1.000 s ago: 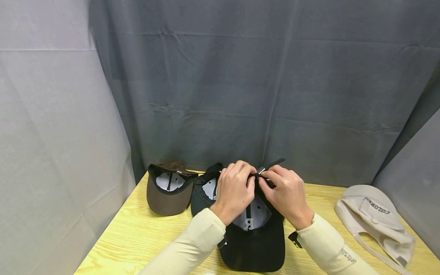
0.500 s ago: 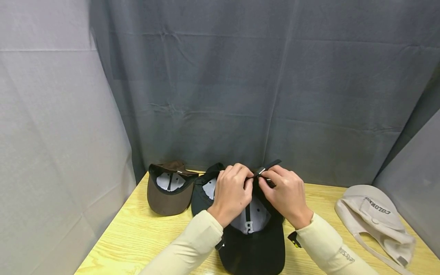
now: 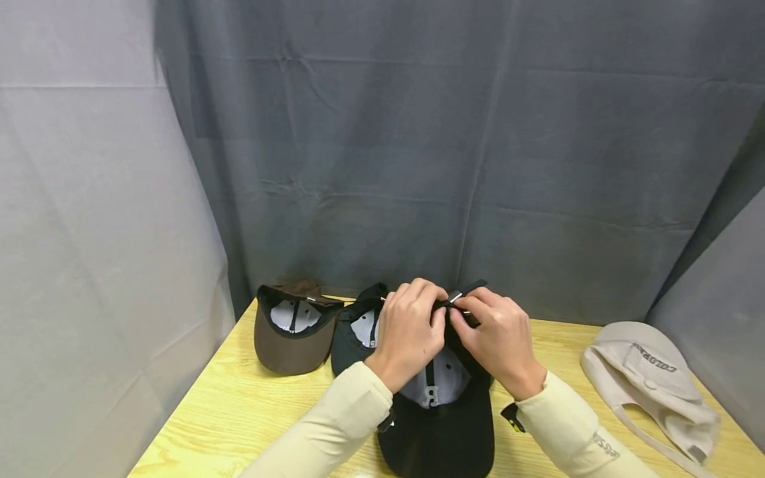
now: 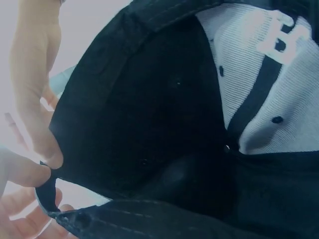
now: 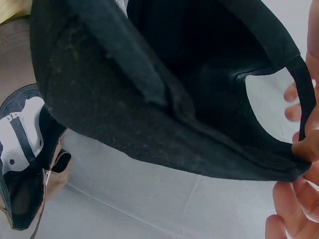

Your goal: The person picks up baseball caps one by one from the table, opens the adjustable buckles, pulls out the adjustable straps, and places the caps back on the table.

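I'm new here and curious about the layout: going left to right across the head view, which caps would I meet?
Brown cap, partly hidden dark cap, nearer black cap, beige cap.

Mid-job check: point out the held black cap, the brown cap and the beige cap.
Held black cap [image 3: 441,428]: head view, on its brim.
Brown cap [image 3: 295,350]: head view, on its brim.
Beige cap [image 3: 662,397]: head view, on its crown.

Left hand nearer the right hand than a moment ago (just a slight shift).
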Tool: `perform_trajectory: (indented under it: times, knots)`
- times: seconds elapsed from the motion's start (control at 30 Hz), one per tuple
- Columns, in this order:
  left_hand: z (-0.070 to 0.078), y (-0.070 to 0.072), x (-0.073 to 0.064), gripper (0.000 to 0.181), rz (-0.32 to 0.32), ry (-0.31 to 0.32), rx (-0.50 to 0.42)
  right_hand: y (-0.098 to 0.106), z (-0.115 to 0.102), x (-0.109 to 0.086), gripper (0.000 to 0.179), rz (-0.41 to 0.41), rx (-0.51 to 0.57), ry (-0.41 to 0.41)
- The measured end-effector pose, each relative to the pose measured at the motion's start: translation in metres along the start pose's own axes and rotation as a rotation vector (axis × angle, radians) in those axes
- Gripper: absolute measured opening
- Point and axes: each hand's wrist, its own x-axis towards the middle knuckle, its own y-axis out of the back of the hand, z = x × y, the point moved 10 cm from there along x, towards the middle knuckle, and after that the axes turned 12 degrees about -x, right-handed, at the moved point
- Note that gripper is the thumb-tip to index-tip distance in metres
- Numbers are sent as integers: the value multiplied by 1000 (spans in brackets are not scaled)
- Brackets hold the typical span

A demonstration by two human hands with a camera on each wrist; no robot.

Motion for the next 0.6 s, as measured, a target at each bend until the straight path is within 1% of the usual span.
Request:
perform_trajectory:
  times: [0.13, 0.43, 0.6]
  knots:
    - [3, 0, 1, 10, 5, -6, 6, 1, -2, 0, 11, 0, 5, 4]
    - [0, -3, 0, 9, -4, 4, 3, 1, -1, -2, 13, 12, 17, 14]
    - [0, -3, 0, 7, 1, -2, 0, -2, 1, -3, 6, -26, 14, -4]
